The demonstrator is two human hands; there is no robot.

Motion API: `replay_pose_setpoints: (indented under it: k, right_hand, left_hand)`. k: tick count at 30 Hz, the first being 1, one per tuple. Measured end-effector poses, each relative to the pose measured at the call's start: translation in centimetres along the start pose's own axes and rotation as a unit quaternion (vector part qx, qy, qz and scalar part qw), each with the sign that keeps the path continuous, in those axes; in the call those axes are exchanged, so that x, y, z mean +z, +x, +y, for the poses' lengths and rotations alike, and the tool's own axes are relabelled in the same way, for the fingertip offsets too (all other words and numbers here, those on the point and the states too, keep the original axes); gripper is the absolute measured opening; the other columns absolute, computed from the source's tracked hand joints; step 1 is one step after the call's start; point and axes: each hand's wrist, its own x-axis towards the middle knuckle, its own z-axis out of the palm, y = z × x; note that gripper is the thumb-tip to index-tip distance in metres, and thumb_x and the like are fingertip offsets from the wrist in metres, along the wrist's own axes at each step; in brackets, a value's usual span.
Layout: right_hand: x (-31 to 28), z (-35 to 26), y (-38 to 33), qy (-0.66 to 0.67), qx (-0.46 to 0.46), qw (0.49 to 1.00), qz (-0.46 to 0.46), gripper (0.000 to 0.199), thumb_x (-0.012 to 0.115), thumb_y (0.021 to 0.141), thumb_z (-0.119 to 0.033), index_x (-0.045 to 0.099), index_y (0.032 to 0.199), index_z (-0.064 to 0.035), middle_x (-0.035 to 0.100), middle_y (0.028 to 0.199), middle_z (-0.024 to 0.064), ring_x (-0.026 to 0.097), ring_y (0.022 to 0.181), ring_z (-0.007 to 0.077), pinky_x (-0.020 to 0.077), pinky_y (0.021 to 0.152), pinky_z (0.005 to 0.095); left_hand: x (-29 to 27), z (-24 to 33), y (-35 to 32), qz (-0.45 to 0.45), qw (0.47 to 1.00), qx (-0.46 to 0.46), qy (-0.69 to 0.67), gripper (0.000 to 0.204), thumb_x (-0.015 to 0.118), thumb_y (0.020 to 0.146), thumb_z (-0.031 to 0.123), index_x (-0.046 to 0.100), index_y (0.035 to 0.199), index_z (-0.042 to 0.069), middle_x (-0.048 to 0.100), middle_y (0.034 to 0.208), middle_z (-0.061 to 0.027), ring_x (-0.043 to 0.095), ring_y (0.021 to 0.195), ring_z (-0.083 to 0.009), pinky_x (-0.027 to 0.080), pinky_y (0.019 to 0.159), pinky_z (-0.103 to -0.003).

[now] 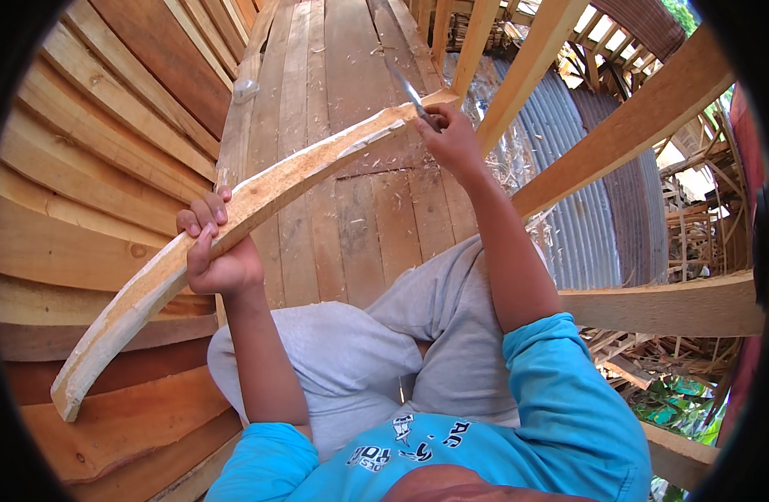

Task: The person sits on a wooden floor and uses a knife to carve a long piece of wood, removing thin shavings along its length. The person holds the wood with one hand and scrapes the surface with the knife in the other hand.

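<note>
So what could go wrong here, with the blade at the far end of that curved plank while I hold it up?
The blade meets the curved plank only at its far tip, so it might glance off toward the right hand. The left hand alone carries the long plank, which could twist or drop. Shavings litter the board floor, and open gaps beside it show a drop, so footing looks risky.

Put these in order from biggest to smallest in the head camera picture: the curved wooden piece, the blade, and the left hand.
1. Curved wooden piece: by far the largest, spanning half the picture.
2. Left hand.
3. Blade, held in the right hand: looks smallest, but it is farther away, so this is unsure.
</note>
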Motion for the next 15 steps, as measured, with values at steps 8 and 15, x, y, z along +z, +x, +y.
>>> replay_pose_setpoints:
  k: [8,15]
  right_hand:
    - [4.7,-1.5,-3.2,-0.121,0.079,0.975,-0.170,0.049,0.039,0.105,-0.036,0.065,0.093,0.0033,0.067,0.088,0.0217,0.064,0.084,0.0337,0.0485,0.077,0.0435]
    - [7.3,-6.9,-5.9,-0.171,0.072,0.981,-0.062,0.062,0.031,0.102,-0.038,0.067,0.081,0.0084,0.064,0.091,0.0349,0.061,0.094,0.0524,0.0453,0.089,0.0561]
  left_hand:
    - [0.3,-0.6,0.0,0.007,1.000,0.007,-0.003,0.023,0.055,0.065,0.012,0.039,0.082,0.017,0.041,0.072,0.0002,0.044,0.077,-0.0160,0.035,0.099,-0.041]
    - [0.5,-0.3,-0.2,0.021,1.000,0.005,0.004,0.024,0.055,0.064,0.012,0.039,0.081,0.016,0.040,0.072,0.0002,0.044,0.077,-0.0164,0.035,0.100,-0.041]
